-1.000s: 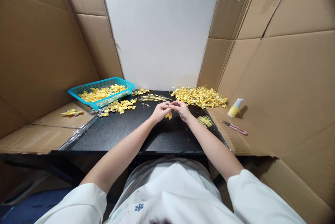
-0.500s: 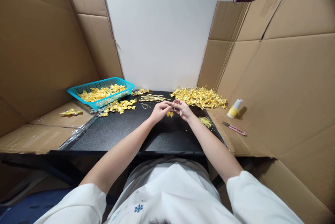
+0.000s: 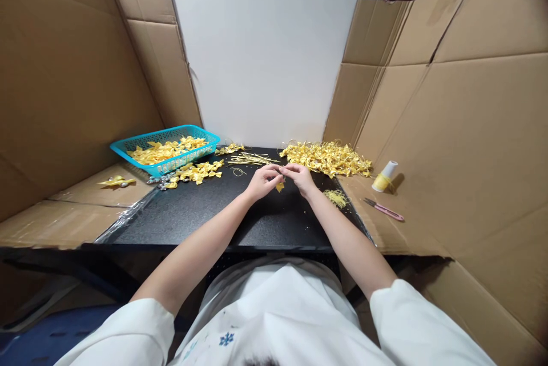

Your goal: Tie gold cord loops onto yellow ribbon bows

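My left hand [image 3: 262, 180] and my right hand [image 3: 302, 177] meet fingertip to fingertip over the middle of the black table [image 3: 201, 214]. Both are pinched shut on a small yellow ribbon bow [image 3: 279, 186] that hangs just below the fingers. A pile of yellow ribbon pieces [image 3: 327, 158] lies just beyond my right hand. Thin yellow strands [image 3: 250, 159] lie beyond my left hand.
A teal basket [image 3: 165, 149] of yellow bows stands at the back left, with loose bows [image 3: 194, 173] before it. A thread spool [image 3: 384, 176], pink snips [image 3: 384, 209] and a yellow thread clump [image 3: 337, 198] lie at the right. Cardboard walls [image 3: 471, 126] enclose both sides.
The hands have stayed together over the same spot; the fingers shifted slightly around the small bow.
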A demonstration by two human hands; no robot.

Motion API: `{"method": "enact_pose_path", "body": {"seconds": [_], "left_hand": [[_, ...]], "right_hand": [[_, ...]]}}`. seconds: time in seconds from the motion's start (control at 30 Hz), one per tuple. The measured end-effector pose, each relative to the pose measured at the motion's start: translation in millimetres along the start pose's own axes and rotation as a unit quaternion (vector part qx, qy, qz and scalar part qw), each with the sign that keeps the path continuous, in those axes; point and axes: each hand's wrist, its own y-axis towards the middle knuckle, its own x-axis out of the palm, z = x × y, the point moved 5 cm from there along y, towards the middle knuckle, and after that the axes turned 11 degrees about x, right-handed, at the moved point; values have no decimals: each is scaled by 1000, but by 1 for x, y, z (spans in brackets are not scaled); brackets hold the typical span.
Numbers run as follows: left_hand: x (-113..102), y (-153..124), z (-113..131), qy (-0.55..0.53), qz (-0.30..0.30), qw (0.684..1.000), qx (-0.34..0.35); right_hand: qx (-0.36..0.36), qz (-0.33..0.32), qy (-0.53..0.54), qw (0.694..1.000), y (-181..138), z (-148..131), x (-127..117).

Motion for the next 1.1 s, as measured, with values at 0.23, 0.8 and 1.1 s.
{"method": "enact_pose_path", "body": {"seconds": [0.23, 0.8, 1.1], "left_hand": [[-3, 1, 1, 40, -10, 999, 10], [-20, 0, -9, 48, 88, 989, -105], [-3, 5, -30, -47, -111, 988, -100]], "right_hand": [[29, 12, 3, 999, 5, 3, -7], [-21, -26, -48, 998, 1, -6, -2], [-36, -54, -62, 996, -1, -9, 0]]}}
